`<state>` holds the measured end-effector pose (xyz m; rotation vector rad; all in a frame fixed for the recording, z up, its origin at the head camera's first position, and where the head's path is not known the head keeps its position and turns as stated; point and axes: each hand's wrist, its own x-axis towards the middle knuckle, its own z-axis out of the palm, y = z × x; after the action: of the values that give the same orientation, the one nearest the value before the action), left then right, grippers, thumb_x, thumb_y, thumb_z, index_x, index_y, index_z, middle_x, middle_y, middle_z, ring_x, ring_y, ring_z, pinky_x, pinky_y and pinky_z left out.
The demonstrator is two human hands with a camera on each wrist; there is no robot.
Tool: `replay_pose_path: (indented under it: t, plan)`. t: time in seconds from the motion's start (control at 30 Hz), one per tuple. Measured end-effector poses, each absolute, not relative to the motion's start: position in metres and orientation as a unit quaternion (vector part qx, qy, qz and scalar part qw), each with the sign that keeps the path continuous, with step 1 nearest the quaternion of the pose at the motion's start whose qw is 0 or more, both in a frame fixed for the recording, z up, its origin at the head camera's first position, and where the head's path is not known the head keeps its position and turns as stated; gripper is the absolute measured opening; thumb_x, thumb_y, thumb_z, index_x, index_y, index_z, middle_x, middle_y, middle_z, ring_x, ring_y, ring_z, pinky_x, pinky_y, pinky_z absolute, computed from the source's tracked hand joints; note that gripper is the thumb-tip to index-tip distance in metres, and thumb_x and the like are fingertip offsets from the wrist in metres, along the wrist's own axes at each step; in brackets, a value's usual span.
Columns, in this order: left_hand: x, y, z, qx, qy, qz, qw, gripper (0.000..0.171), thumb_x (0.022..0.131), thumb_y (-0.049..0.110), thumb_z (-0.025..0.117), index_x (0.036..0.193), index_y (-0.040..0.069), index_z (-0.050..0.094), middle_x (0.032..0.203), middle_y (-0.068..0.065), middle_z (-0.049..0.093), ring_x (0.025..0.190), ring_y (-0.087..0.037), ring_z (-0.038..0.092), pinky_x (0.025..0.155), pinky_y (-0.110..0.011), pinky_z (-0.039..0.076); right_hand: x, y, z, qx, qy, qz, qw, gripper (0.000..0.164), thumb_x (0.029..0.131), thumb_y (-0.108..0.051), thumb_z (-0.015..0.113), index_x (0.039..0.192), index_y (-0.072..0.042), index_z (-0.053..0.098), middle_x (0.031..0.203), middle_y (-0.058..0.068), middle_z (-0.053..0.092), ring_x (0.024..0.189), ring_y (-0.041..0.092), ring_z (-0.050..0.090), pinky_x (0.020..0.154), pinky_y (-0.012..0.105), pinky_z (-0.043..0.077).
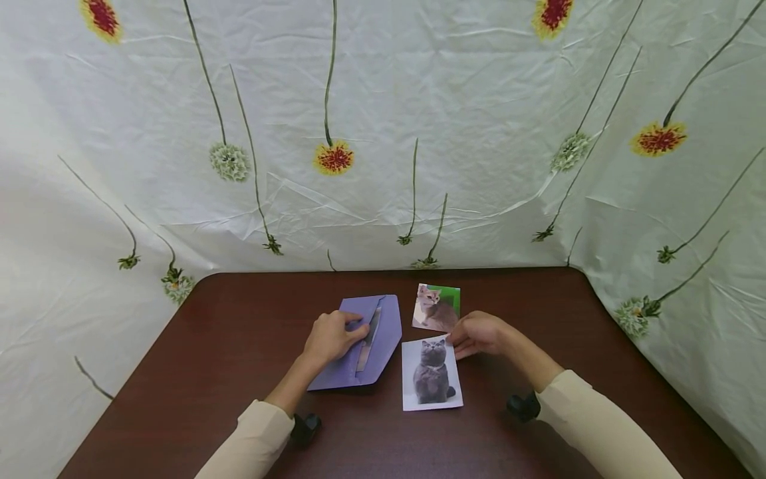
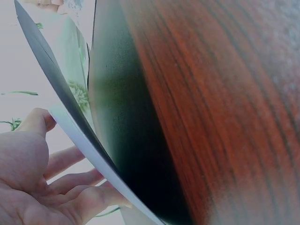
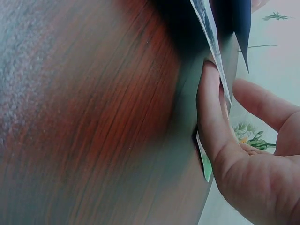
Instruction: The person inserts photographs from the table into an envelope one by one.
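Observation:
On the dark brown table lies a lilac envelope (image 1: 383,339) with its flap spread to the right. Photo-like paper (image 1: 369,339) shows inside its pocket. My left hand (image 1: 335,336) holds the envelope, its thumb and index finger at the pocket opening. In the left wrist view, the envelope (image 2: 86,136) is edge-on and partly hides the fingertips. My right hand (image 1: 477,334) pinches the top right corner of a grey cat photo (image 1: 432,376); the right wrist view shows this photo (image 3: 213,44) edge-on between thumb and fingers. Just behind lies a kitten photo (image 1: 433,306) with a green patch.
The brown table (image 1: 263,299) reaches back to a white cloth (image 1: 383,219) printed with flowers and stems. Dark wrist cameras sit on both wrists, the left camera (image 1: 305,429) and the right camera (image 1: 523,407), close over the table near the front.

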<state>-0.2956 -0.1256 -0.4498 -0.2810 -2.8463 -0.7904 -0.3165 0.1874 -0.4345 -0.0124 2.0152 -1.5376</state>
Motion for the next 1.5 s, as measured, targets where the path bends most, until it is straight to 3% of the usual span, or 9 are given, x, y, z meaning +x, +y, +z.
replay_pose_path:
  t: [0.13,0.4,0.73,1.1,1.5]
  plan:
    - [-0.295,-0.126,-0.450,-0.091,-0.957,-0.264,0.084,0.034,0.090,0.031,0.074,0.115,0.007,0.078,0.117,-0.019,0.074,0.104,-0.037,0.072,0.086,-0.050,0.057,-0.317,0.188,-0.434,-0.015,0.750,-0.590,0.298,0.005,0.092,0.005,0.058,0.096,0.005,0.059,0.083,0.006,0.064,0.074,0.016,0.066,0.078,0.035,0.061]
    - [-0.296,-0.127,-0.450,-0.087,-0.956,-0.266,0.084,0.035,0.091,0.032,0.073,0.116,0.007,0.078,0.117,-0.019,0.074,0.106,-0.038,0.071,0.087,-0.051,0.056,-0.318,0.189,-0.427,-0.018,0.737,-0.604,0.302,0.006,0.092,0.002,0.060,0.098,0.002,0.060,0.083,0.006,0.067,0.075,0.017,0.068,0.076,0.036,0.061]
    - [-0.296,-0.127,-0.451,-0.092,-0.955,-0.267,0.084,0.036,0.091,0.032,0.073,0.116,0.007,0.078,0.117,-0.019,0.074,0.105,-0.038,0.072,0.086,-0.050,0.057,-0.322,0.191,-0.410,-0.012,0.743,-0.604,0.287,0.022,0.095,-0.004,0.059,0.113,0.009,0.060,0.089,0.010,0.071,0.071,0.017,0.070,0.073,0.035,0.062]
    - [-0.297,-0.126,-0.449,-0.089,-0.956,-0.266,0.080,0.036,0.090,0.034,0.073,0.116,0.009,0.078,0.116,-0.018,0.075,0.102,-0.036,0.072,0.084,-0.049,0.057,-0.328,0.193,-0.387,-0.024,0.737,-0.616,0.277,0.013,0.097,-0.002,0.056,0.107,0.005,0.061,0.081,0.006,0.070,0.068,0.014,0.071,0.071,0.032,0.061]
    - [-0.297,-0.127,-0.450,-0.093,-0.955,-0.267,0.084,0.036,0.090,0.034,0.073,0.115,0.008,0.078,0.115,-0.018,0.075,0.102,-0.035,0.072,0.083,-0.048,0.057,-0.334,0.172,-0.382,-0.035,0.714,-0.651,0.256,0.016,0.098,0.000,0.055,0.110,0.011,0.059,0.080,0.008,0.072,0.070,0.016,0.072,0.068,0.030,0.061]
